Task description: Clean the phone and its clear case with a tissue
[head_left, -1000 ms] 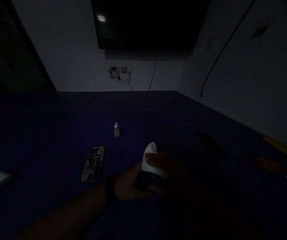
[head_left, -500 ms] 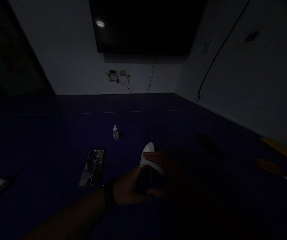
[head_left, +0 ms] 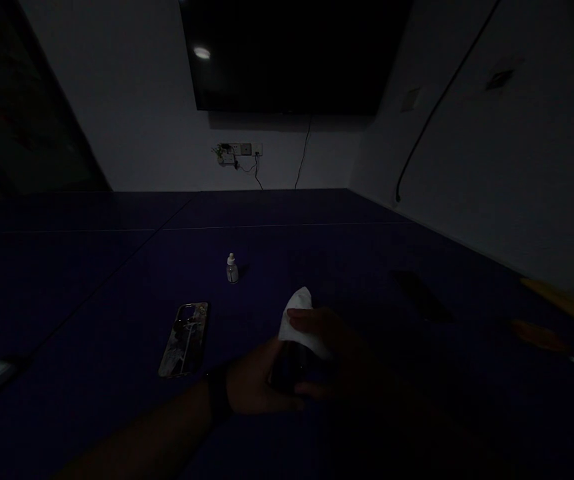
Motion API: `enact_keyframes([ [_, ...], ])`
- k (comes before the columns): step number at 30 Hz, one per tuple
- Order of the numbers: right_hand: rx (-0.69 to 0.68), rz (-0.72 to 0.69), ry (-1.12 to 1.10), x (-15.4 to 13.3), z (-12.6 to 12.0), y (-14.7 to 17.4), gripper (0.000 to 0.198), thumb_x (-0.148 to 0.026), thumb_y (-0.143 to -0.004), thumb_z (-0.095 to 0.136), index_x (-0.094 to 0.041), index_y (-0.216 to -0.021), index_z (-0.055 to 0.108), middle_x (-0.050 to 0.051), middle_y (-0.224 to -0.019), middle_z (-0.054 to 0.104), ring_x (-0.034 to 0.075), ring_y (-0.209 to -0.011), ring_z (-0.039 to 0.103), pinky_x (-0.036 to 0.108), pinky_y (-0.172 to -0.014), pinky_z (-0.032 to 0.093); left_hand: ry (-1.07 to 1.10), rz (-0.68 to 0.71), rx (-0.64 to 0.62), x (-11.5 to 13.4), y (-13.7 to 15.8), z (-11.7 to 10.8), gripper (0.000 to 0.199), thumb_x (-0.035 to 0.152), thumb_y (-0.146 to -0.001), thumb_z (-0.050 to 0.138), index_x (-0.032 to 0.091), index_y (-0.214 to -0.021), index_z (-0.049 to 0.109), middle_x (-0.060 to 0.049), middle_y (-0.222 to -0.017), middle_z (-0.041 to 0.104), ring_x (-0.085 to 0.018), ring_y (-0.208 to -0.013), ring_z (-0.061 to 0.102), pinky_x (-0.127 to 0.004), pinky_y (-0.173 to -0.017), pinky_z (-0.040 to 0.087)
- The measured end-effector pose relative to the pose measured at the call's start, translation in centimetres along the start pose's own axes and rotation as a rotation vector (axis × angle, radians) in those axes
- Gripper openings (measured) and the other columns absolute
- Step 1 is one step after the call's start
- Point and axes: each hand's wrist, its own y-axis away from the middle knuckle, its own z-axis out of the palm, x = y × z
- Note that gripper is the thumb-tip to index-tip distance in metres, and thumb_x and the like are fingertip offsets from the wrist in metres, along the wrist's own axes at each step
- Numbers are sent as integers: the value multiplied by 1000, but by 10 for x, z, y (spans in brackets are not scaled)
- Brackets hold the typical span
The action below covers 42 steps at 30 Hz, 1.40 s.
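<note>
Now, compared with a second ago, more of the dark object [head_left: 287, 369] shows beneath the white cloth [head_left: 293, 311], while the bottle [head_left: 232, 271] and patterned phone case [head_left: 183, 340] keep their places. The left hand [head_left: 253, 381] curls its fingers around the object, low above the surface [head_left: 287, 250]; the right hand [head_left: 327, 333] pinches cloth and object between fingers and thumb. Room lies ahead, between the bottle and a dark slab [head_left: 423, 295], towards the wall [head_left: 141, 120].
</note>
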Motion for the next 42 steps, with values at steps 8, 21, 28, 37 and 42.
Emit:
enact_keyframes([
  [8, -6, -241, 77, 0, -2, 3, 36, -34, -96, 63, -26, -130, 53, 5, -115, 75, 16, -106, 71, 30, -96, 50, -16, 37, -4, 0, 0, 0, 96, 26, -74, 82, 22, -152, 27, -15, -142, 51, -36, -131, 49, -52, -110, 40],
  [21, -49, 320, -280, 2, 10, 8, 82, -49, -68, 85, -30, -139, 49, 10, -130, 62, 31, -117, 62, 42, -93, 53, -28, 5, 2, 5, -2, -1, 93, 18, -71, 83, 24, -148, 32, -12, -143, 50, -33, -129, 50, -49, -110, 40],
  [28, 47, -89, -82, 2, 4, 5, 59, -40, -85, 74, -30, -136, 47, 9, -124, 68, 24, -116, 65, 37, -98, 49, -33, 35, -18, -1, 1, -1, 86, 27, -76, 81, 21, -148, 35, -14, -137, 55, -35, -130, 49, -54, -110, 38],
  [37, 34, -46, -21, -2, 4, 4, 65, -41, -83, 74, -26, -139, 45, 14, -132, 63, 27, -122, 60, 39, -96, 51, -85, 44, -12, 2, -3, -2, 77, 26, -74, 82, 19, -141, 45, -14, -134, 57, -35, -128, 49, -52, -109, 40],
  [42, 18, 23, -51, -3, 5, 4, 65, -45, -85, 72, -25, -139, 44, 15, -133, 61, 26, -121, 60, 39, -93, 53, -68, 25, -20, 1, -3, 0, 75, 23, -75, 82, 19, -141, 46, -13, -131, 59, -34, -125, 52, -51, -107, 42],
])
